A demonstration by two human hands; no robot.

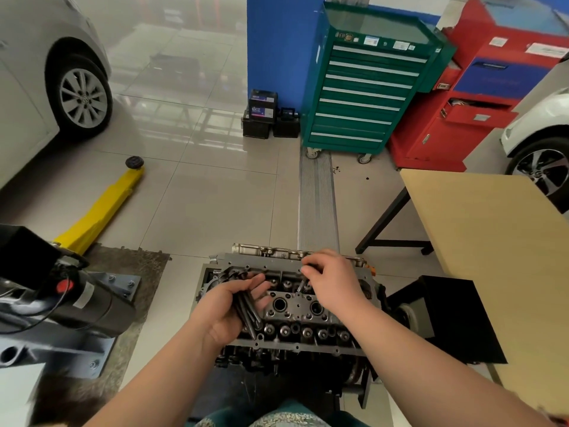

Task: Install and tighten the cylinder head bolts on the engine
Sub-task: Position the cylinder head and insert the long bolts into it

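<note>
Bolts, long, dark and steel-shanked, are gathered as a loose bundle of cylinder head bolts (246, 309) in the left hand (229, 312), low in the centre of the frame; the fingers are curled under the bundle with the thumb laid across it. Such bolts are judged heavy for their size, rigid and probably oily, so a slipping bundle is the risk; each is best taken by its head end and let hang shank-down. Just beyond, the right hand (334, 283) is held over the grey cast-metal cylinder head (295, 309) of the engine, fingertips pinched on a single dark bolt (303, 283) whose shank is angled down toward a hole in the head's far row. Whether it has entered the hole cannot be told. No tightening tool is seen near the hands. Farther off, a pale wooden table (492, 229) stands at right, a yellow lift arm (101, 211) lies at left, and a green drawer tool cabinet (366, 87) stands at the upper centre.
</note>
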